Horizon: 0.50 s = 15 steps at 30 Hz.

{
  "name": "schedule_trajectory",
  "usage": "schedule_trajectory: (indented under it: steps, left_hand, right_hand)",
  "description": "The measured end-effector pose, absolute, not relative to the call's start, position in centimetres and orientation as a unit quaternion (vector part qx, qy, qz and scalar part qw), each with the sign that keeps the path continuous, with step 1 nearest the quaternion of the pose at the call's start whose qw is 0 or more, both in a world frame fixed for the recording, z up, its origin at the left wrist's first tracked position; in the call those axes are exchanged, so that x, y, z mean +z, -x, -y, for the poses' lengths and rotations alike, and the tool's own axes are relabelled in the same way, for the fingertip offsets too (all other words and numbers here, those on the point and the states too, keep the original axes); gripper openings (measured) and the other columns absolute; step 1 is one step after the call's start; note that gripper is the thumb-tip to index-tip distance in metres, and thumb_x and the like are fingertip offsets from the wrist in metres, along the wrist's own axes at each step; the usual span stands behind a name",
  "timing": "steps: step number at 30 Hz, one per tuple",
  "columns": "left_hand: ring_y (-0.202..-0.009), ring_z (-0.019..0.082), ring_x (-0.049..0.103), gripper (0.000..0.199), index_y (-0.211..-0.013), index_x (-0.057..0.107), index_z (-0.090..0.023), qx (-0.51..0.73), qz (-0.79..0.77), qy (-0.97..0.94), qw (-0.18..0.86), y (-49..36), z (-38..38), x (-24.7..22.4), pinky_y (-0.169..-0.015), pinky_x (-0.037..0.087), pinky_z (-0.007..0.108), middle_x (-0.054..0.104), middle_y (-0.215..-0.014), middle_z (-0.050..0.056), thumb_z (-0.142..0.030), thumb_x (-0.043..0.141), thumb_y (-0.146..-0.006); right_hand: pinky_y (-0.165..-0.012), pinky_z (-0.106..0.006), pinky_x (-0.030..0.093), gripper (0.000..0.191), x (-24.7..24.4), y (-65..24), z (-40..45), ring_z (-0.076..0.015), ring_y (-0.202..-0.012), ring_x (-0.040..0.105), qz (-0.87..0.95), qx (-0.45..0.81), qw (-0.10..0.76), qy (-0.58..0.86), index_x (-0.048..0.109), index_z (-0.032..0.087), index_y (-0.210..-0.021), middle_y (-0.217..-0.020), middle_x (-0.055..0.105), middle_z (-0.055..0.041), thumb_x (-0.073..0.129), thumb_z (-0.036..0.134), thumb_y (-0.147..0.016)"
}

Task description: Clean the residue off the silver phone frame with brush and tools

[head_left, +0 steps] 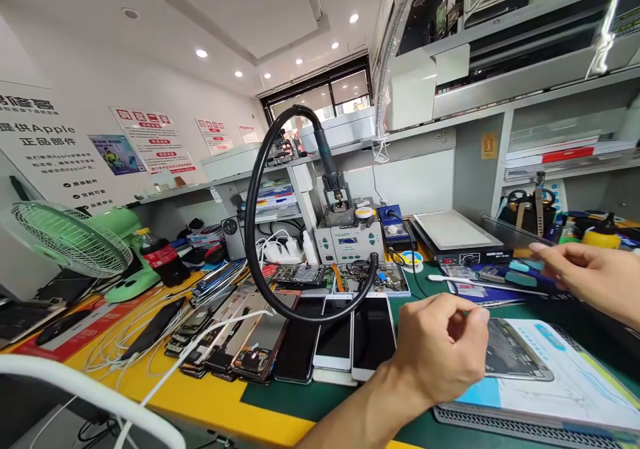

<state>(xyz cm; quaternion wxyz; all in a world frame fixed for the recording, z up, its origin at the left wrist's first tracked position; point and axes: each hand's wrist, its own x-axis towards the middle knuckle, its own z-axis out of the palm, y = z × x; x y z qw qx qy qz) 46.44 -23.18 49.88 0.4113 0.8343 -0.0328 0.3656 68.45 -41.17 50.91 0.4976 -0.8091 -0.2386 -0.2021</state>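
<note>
My left hand is over the left end of a dark, flat phone part, thumb and forefinger pinched together. Whatever is between those fingertips, if anything, is too small to make out. The phone part lies on a spiral-bound book with a white and blue cover, and my hand hides its left end. Farther right, my right hand is raised above the bench beyond the book. Its thumb and forefinger are also closed in a pinch, and I cannot make out anything in them.
Several phones and screens lie in a row left of my hand. A black hot-air hose loops above them from a rework station. Behind are a flat heating plate and a white-tipped swab or brush. A green fan stands left.
</note>
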Motion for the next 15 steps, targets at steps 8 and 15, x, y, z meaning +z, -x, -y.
schedule_trajectory:
  steps: [8,15]
  left_hand:
    - [-0.058,0.011,0.06,0.021,-0.084,0.07,-0.017,0.348,0.038,-0.845,0.405,-45.6,23.3,50.8,-0.06,0.05,0.026,0.07,-0.071,0.001,-0.029,0.058,-0.096]
    - [-0.058,0.011,0.057,0.022,-0.086,0.07,-0.02,0.334,0.005,-0.845,0.419,-45.9,22.8,50.4,-0.058,0.042,0.024,0.064,-0.066,-0.003,-0.035,0.059,-0.096]
  right_hand:
    - [-0.05,-0.03,0.044,0.046,51.7,-66.2,41.5,-0.0138,-0.049,0.061,0.263,-0.13,0.396,0.87,0.07,0.021,-0.062,-0.055,0.067,-0.0038,0.066,0.058,-0.089]
    - [-0.071,-0.033,0.058,0.034,50.3,-67.2,40.8,-0.0151,-0.073,0.068,0.217,-0.133,0.359,0.898,0.069,0.014,-0.092,-0.084,0.071,-0.0009,0.059,0.045,-0.1]
